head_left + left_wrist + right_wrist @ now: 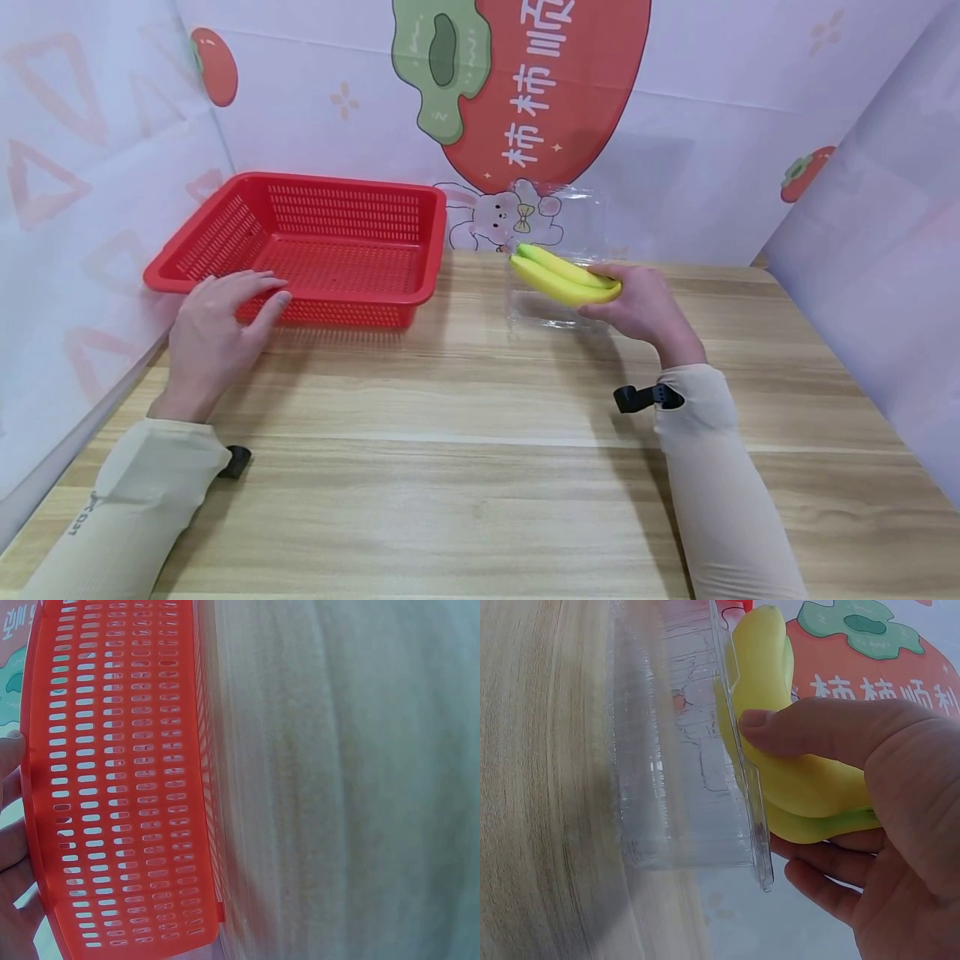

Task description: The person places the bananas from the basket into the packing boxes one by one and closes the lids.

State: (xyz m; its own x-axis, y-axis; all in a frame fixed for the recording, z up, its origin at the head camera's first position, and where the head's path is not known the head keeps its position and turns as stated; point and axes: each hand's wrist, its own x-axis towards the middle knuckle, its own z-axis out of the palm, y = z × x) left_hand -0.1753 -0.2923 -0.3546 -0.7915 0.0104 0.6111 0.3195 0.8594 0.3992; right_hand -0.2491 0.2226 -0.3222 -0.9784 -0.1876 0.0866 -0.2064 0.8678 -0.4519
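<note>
In the head view, my right hand (637,304) grips a pair of yellow bananas (558,275) with greenish ends, thumb on one side and fingers on the other. The bananas overlap a clear plastic box (551,321) whose lid stands raised behind them. From the right wrist, the bananas (761,697) appear right at the rim of the clear box (682,802). My left hand (217,333) hovers at the front left rim of a red slotted basket (423,283), fingers relaxed and thumb apart. The left wrist view shows its fingers (15,855) beside the rim.
The basket and the clear box stand on a wood-grain table (465,500), near the back wall (690,192) with its printed persimmon and rabbit. White printed sheets also border the left and right sides.
</note>
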